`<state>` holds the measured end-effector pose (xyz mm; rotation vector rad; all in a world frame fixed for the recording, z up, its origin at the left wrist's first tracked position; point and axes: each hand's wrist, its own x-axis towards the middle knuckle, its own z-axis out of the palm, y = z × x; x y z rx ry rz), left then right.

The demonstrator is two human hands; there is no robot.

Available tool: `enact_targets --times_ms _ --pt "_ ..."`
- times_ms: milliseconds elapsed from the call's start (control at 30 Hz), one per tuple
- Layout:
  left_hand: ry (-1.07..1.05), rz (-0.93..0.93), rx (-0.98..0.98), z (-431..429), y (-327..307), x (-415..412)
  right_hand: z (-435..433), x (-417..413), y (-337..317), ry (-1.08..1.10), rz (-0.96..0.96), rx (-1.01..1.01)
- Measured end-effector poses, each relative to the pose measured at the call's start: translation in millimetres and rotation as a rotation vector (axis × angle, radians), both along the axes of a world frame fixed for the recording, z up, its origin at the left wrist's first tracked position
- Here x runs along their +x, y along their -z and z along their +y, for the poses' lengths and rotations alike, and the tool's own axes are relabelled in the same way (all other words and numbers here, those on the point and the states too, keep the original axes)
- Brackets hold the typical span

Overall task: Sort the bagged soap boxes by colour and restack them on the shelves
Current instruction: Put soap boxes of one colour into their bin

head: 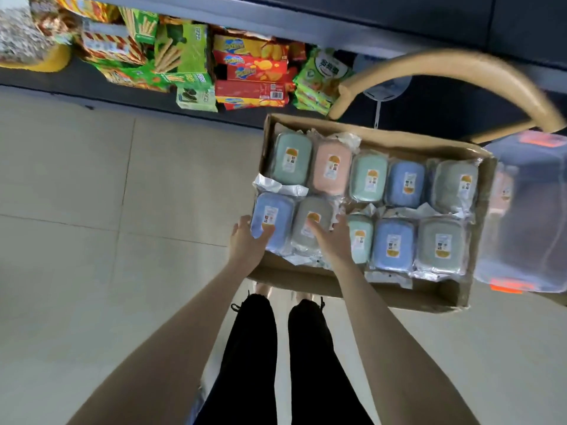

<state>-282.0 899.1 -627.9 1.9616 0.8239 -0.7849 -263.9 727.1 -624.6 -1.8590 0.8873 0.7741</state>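
A shallow cardboard box (pixel 306 282) holds several bagged soap boxes in two rows, in green, pink, blue and grey. My left hand (pixel 247 240) grips the near-left blue soap box (pixel 271 217) at its lower left corner. My right hand (pixel 333 237) lies with spread fingers on the grey soap box (pixel 311 220) beside it; I cannot tell if it grips it. A pink soap box (pixel 333 165) and a green soap box (pixel 290 157) lie in the far row.
The cardboard box rests on a wooden chair with a curved backrest (pixel 445 67). A clear plastic bin with orange clips (pixel 527 216) stands to the right. Snack packs fill the low shelf (pixel 184 62) at the back. Tiled floor (pixel 92 210) spreads to the left.
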Motion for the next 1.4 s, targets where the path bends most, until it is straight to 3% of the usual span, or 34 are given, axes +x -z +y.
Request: enact_targets --times_ms 167,333,600,833,1100,1400 --pt "-0.003 0.013 0.052 -10.5 12.6 -0.1 5.7 -0.4 21.2 0.068 0.098 -0.091" --pt "0.017 0.105 0.071 -13.8 26.0 7.6 0.5 0.5 38.9 0.195 0.176 -0.055" --pt "0.085 0.163 0.115 -7.8 34.3 17.2 -8.6 -12.7 36.1 0.39 0.035 0.14" --pt "0.011 0.075 -0.004 -11.4 22.3 7.9 -17.3 -30.0 26.1 0.408 -0.014 0.207" --pt "-0.048 -0.029 -0.225 -29.1 -37.4 6.8 -42.3 -49.8 -26.6 0.501 -0.16 0.312" --pt "0.144 -0.281 -0.345 -128.6 -119.0 0.9 -128.8 -93.5 -127.2 0.649 -0.397 0.122"
